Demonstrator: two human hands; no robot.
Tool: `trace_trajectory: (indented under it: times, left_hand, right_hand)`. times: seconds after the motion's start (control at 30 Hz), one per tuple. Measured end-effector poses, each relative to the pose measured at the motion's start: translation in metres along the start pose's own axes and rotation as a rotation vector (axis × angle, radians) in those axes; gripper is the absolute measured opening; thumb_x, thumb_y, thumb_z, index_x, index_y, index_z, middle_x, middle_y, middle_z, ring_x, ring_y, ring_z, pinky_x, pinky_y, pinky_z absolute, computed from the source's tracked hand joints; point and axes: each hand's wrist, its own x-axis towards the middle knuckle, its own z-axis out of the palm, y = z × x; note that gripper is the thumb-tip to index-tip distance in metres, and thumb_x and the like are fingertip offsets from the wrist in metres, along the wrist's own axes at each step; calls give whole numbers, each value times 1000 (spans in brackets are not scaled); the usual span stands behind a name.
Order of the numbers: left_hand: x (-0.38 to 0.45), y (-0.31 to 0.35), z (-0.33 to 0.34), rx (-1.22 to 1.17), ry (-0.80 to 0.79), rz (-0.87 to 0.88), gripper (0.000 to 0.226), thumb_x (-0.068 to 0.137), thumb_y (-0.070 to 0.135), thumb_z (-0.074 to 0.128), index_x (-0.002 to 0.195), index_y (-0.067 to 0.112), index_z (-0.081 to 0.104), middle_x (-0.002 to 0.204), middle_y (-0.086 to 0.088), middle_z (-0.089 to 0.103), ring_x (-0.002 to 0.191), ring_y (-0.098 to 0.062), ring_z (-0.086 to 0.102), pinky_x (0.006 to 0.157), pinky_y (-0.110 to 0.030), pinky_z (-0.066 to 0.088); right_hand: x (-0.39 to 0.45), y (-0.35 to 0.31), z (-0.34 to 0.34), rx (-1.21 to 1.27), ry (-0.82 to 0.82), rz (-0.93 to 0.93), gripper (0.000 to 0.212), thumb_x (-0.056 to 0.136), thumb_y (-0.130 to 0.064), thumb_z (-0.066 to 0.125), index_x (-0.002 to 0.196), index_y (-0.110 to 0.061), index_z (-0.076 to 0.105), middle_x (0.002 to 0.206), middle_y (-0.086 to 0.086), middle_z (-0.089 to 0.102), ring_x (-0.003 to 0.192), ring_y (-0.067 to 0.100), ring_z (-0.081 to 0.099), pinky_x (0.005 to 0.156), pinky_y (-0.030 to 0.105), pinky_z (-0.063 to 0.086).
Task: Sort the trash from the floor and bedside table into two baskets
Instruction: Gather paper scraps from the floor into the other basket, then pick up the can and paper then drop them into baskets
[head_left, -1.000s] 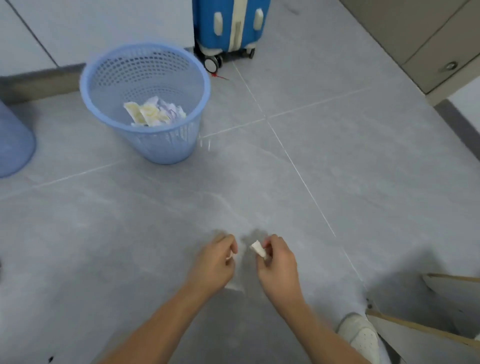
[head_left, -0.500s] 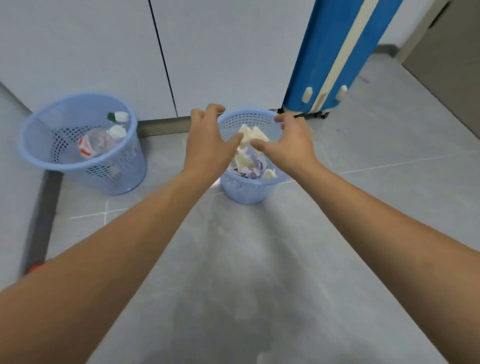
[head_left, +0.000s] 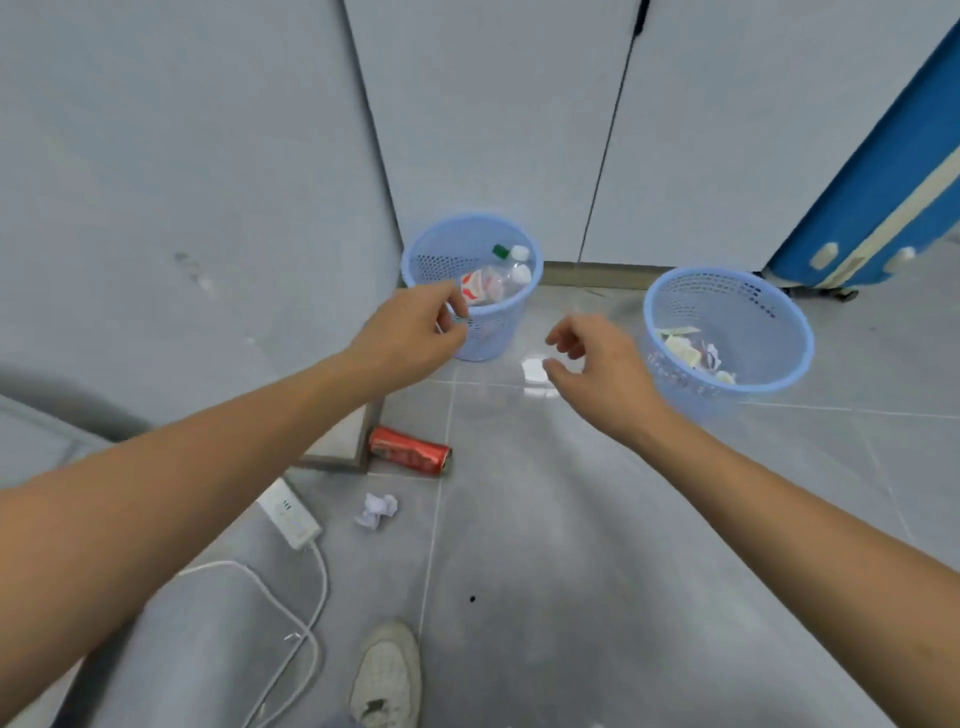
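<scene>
The floor (head_left: 597, 571) is pale grey tile with thin light grout lines, one running up the middle of the frame and another crossing toward the right edge. A bright glare (head_left: 537, 371) sits on the tile at centre. A plain grey wall (head_left: 182, 182) fills the upper left. White cabinet doors (head_left: 493, 114) span the top centre and right, split by dark seams, above a tan skirting (head_left: 597, 273). A blue suitcase (head_left: 883, 208) with a cream stripe leans in at the upper right. At lower left, a white power strip (head_left: 290, 514) lies with its cable (head_left: 306, 613) curling toward the bottom edge.
</scene>
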Motion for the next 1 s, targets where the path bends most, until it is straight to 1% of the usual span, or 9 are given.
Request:
trace_trajectory:
  times: [0.1,0.2,0.37,0.5,0.67,0.77,0.87,0.93,1.0]
  left_hand:
    - [-51,-16,-67,-10,58,-45,8,89,15,62,94,18,65,74,9,62,65,-9,57,69,-32,49]
    - [-101,-25,-118,-66,85,-78,8,90,19,62,97,18,65,79,3,65,69,-14,60,71,-35,52]
    - [-163,-47,-142,-149,140,-108,7,90,22,61,95,20,65,77,5,64,70,-16,60,72,-35,52]
    - [-186,-85,-103,-154,122,-197,3,90,23,62,93,25,63,78,7,66,73,-14,63,72,-33,53]
    - [-184,-145,-10,-144,67,-315,11,88,18,67,99,20,69,80,6,67,73,-10,64,78,-36,56]
    - [-176,-179,43,-98,-31,-351,19,88,23,67,107,24,67,89,5,66,79,-12,63,81,-39,56]
    - [-166,-205,77,-56,-55,-363,19,89,26,66,108,24,66,91,6,65,81,-12,61,79,-39,55]
    - [-160,-220,90,-26,-38,-372,17,89,24,65,107,25,66,90,7,64,82,-14,61,77,-37,55]
    - [-159,-235,96,5,-26,-371,17,91,23,63,107,27,64,91,9,63,84,-14,62,76,-36,54]
  right_hand:
    - [-13,-78,10,16,-29,-40,15,88,-19,69,103,-19,64,98,-3,61,92,18,59,84,36,52]
    - [-31,-145,20,54,-64,-36,14,88,-19,70,100,-21,64,98,-2,64,90,17,61,81,33,52]
    - [-59,-200,54,37,-144,-86,16,88,-21,71,101,-22,62,97,0,65,90,18,61,81,35,52]
    - [-69,-179,82,13,-188,-39,18,87,-23,73,103,-21,63,95,-1,64,87,17,60,79,34,50]
    - [-56,-104,125,-49,-263,34,21,87,-23,72,106,-19,64,99,0,62,89,18,59,80,32,47]
    - [-48,-59,162,-126,-334,37,22,88,-23,70,109,-19,63,104,3,62,95,22,61,84,37,51]
    - [-49,-27,213,-183,-451,-7,35,88,-26,68,123,-22,61,122,5,60,109,29,60,90,41,53]
    - [-54,-15,254,-222,-543,-53,50,89,-29,70,136,-28,53,140,4,49,123,29,50,96,43,52]
    - [-57,-6,297,-249,-561,-115,63,86,-29,75,142,-33,45,146,5,40,129,31,42,98,46,52]
